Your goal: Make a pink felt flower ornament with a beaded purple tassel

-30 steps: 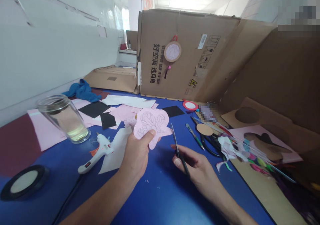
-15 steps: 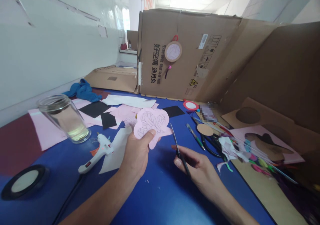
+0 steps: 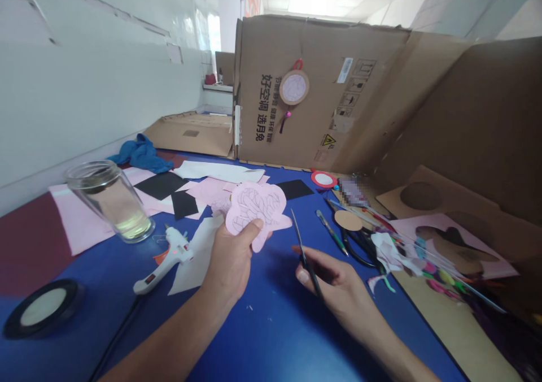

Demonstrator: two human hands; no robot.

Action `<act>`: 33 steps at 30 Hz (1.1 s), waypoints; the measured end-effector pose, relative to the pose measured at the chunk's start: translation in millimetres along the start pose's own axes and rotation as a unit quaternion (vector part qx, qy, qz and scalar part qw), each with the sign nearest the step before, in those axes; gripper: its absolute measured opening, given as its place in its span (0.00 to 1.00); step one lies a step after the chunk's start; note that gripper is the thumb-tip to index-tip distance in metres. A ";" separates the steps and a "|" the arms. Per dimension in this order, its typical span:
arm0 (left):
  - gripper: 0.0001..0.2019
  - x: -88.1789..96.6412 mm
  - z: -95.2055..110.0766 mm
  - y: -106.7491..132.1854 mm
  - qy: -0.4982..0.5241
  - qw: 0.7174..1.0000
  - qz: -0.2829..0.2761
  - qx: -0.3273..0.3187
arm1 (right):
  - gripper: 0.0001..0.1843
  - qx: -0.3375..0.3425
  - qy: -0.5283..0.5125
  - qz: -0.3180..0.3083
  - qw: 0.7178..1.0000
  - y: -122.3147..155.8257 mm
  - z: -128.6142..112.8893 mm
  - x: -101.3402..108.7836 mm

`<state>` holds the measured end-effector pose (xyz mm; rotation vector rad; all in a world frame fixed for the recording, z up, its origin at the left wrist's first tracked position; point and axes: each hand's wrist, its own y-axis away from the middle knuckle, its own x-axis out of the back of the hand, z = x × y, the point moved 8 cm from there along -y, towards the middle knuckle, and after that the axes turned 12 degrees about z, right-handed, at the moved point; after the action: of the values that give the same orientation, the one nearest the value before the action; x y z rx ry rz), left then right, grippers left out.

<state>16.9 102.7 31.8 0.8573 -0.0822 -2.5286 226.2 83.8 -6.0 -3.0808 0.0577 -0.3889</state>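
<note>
Between the thumb and fingers of my left hand (image 3: 232, 257) is a pink paper cutout (image 3: 256, 201) with a scalloped, cloud-like edge and dark line drawing on its face. My right hand (image 3: 334, 283) grips a pair of scissors (image 3: 305, 257) with dark handles. Their blades point up and away, look closed, and stand just right of the cutout without touching it. Part of the handles is hidden by my fingers. A white glue gun (image 3: 167, 257) lies left of my left hand, beside a white sheet of paper (image 3: 197, 257).
A glass jar (image 3: 116, 201) with pale liquid and a black tape roll (image 3: 42, 309) stand at left. Pink and black paper (image 3: 161, 185) lies behind. A green pen-like tool (image 3: 332, 233), paper scraps (image 3: 387, 252) and cardboard (image 3: 444, 201) are at right. A tall cardboard box (image 3: 322, 48) rises behind.
Hardly anything differs. The cutout and the scissors have shifted only very slightly, and both hands keep their hold.
</note>
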 end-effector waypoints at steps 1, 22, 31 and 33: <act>0.33 0.1 0.4 -0.1 0.002 1.000 -0.001 -0.001 | 0.33 -0.002 -0.002 -0.001 1.000 0.4 -0.1 -0.1; 0.36 0.0 -1.9 -0.1 0.007 1.000 0.002 0.009 | 0.30 0.027 0.031 -0.015 0.999 1.7 -9.7 -1.4; 0.36 0.5 -2.1 0.4 0.005 1.000 0.003 0.012 | 0.32 0.020 0.027 -0.007 0.999 1.8 -3.9 -0.4; 0.35 0.2 -1.8 0.4 0.007 1.000 0.003 0.013 | 0.32 0.017 0.027 -0.008 0.999 2.0 -3.7 -0.2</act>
<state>18.1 102.4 30.3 0.8819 -0.1124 -2.5209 225.0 81.7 -2.5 -3.0389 0.0270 -0.4701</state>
